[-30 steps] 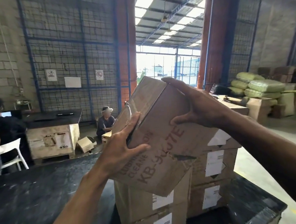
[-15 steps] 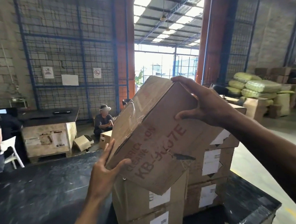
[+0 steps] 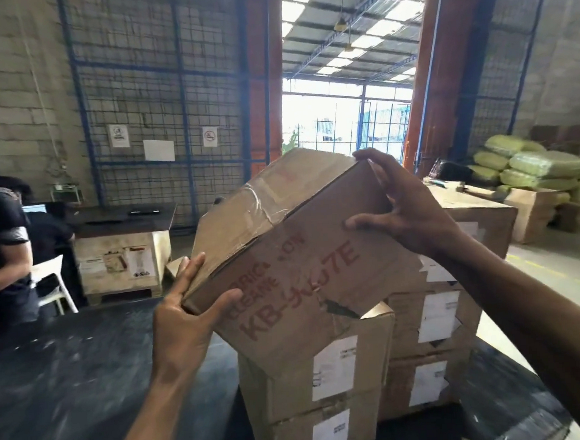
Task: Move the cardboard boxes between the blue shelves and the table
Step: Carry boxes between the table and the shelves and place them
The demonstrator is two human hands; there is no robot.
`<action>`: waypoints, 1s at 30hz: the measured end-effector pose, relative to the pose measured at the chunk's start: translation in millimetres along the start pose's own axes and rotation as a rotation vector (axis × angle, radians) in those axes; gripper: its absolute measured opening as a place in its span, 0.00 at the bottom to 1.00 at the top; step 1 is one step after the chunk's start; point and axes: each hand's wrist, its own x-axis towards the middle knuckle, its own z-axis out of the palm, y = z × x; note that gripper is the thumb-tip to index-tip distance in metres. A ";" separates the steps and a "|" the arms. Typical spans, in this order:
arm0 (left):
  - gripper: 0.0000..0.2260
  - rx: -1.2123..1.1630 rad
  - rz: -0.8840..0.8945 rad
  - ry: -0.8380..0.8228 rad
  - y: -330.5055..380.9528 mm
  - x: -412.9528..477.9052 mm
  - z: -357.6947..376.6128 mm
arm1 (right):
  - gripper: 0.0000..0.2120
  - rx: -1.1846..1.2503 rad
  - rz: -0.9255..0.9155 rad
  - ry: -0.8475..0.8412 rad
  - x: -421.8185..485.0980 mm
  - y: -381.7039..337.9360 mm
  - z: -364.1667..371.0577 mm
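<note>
Cardboard box (image 3: 294, 254) sits tilted at centre frame, held in the air above the stacked boxes (image 3: 320, 382) on my black counter (image 3: 70, 389). At lower left, my left hand (image 3: 183, 327) clamps its low corner; its long axis climbs toward upper right, where my right hand (image 3: 404, 208) grips the high corner, so both hands are wide apart on it. Red print reads "CLEANE" and "KB-", the rest smudged. White labels (image 3: 333, 368) on the stack are too small to read.
</note>
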 end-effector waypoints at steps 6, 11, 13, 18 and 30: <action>0.36 0.244 0.145 -0.002 16.4 0.9 -3.1 | 0.40 0.099 0.112 0.042 -12.6 43.9 7.9; 0.39 0.366 0.221 -0.046 25.4 7.8 1.4 | 0.39 0.050 0.213 0.050 -36.6 79.9 14.5; 0.42 0.392 0.202 -0.097 21.8 10.0 0.5 | 0.38 0.020 0.239 0.055 -46.6 90.8 18.1; 0.43 0.508 0.255 -0.263 19.1 5.2 1.2 | 0.41 -0.158 0.271 0.067 -49.8 101.9 12.2; 0.43 0.723 0.502 -0.423 11.4 -0.3 52.2 | 0.41 -0.258 0.274 0.099 -51.9 86.4 41.4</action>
